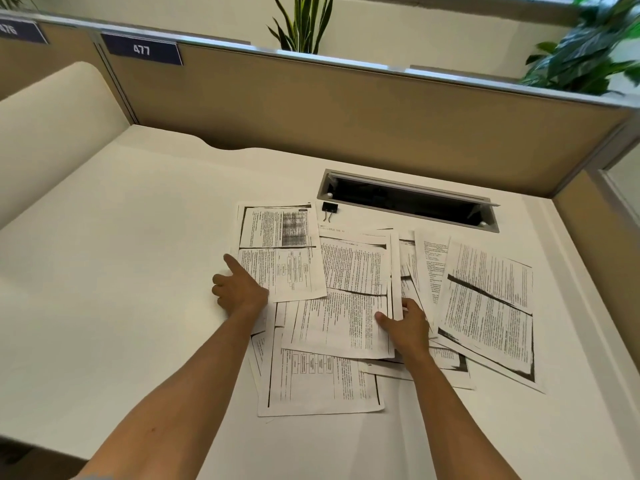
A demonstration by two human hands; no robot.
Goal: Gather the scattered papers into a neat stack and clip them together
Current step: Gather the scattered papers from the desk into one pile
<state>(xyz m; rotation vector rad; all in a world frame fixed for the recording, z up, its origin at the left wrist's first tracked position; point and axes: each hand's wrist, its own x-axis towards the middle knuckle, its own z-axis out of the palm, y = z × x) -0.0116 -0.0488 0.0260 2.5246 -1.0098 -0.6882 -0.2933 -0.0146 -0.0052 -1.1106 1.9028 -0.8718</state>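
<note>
Here the left hand (239,292) lies loose, forefinger on the papers' (346,317) left edge; mid-counter (121,237), the right hand (407,323) pinches one sheet. Overlapping pages may slide or crumple if dragged. The binder clip (329,208) waits beyond, near the open cable slot (408,200).

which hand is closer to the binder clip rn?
Left, narrowly. The left hand rests at the left edge of the papers, index finger extended, below-left of the binder clip. The right hand pinches sheets mid-pile, farther below and to the clip's right.
</note>
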